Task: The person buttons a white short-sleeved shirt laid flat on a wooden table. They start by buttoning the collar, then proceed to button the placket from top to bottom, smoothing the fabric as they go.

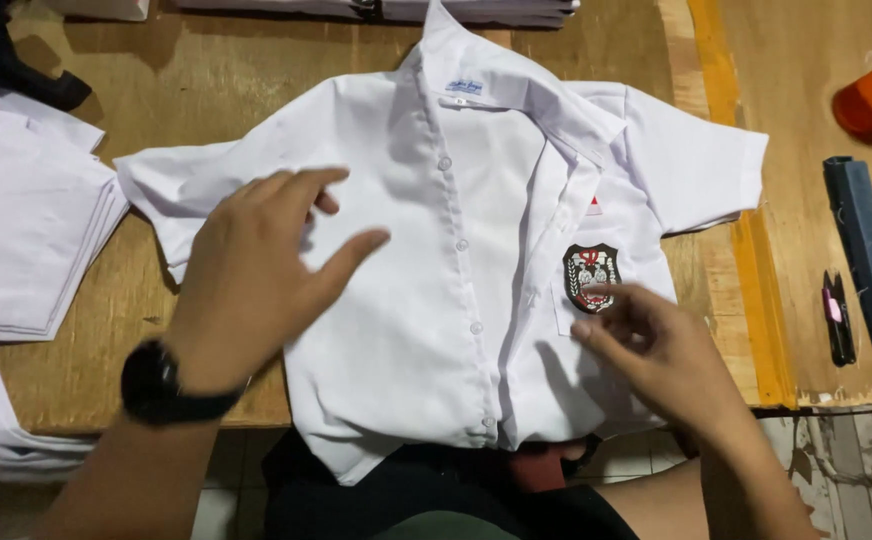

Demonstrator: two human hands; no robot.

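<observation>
Though spread flat — white shirt [426, 300] beneath both hands.

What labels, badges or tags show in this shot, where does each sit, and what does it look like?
Neck label: inside the white shirt's collar, small white rectangle with blue print.
Badge: on the chest pocket, just above the right hand's fingertips; shield shape, black with red and white.
Small tag: above the badge, red and white, partly under the placket.

Bright overhead light — soft shadows, sharp focus, slight motion blur.
</observation>
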